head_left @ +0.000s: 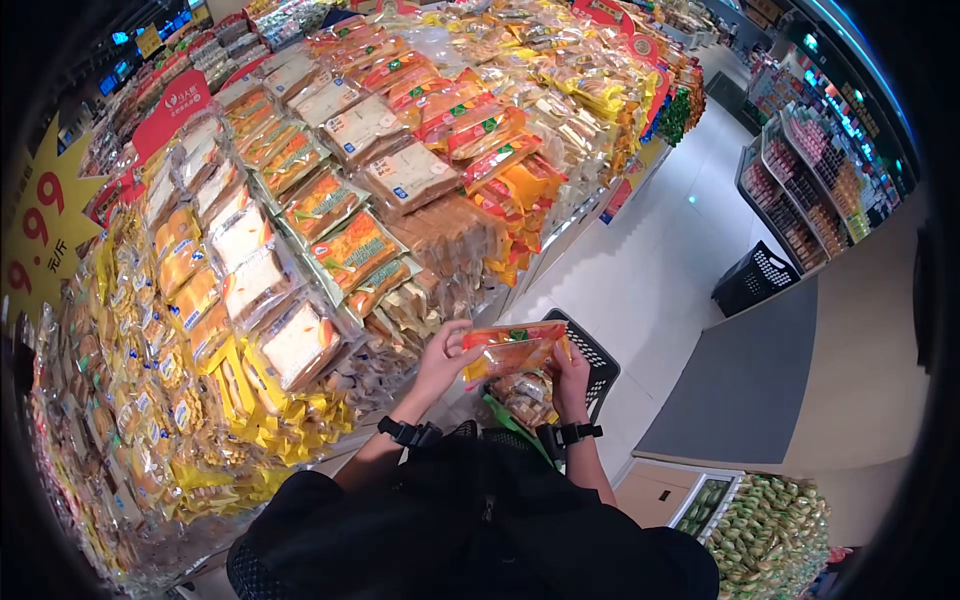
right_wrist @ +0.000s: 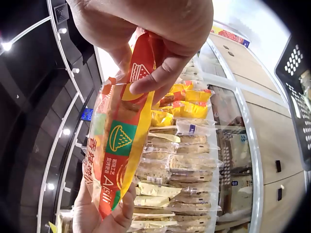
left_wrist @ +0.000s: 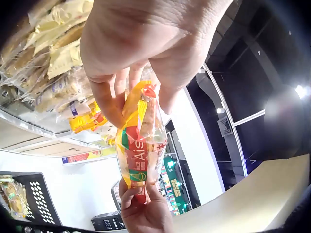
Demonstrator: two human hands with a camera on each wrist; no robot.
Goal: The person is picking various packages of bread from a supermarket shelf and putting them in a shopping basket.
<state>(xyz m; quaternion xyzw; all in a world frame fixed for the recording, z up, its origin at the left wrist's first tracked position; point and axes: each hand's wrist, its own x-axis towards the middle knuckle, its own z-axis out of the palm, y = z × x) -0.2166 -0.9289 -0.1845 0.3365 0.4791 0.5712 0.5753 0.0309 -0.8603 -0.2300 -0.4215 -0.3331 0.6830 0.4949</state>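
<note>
A red, orange and clear plastic packet of bread is held level between both hands, above a black basket. My left hand grips its left end and my right hand grips its right end. In the left wrist view the packet runs from the left hand down to the right hand's pinching fingers. The right wrist view shows the packet's side with a green label, the right hand at its top and the left hand at its bottom.
A large sloping display of packaged breads fills the left and centre. Below the hands, the black basket holds packets. Another black basket stands by a shelf at the right. Green packets lie at the lower right.
</note>
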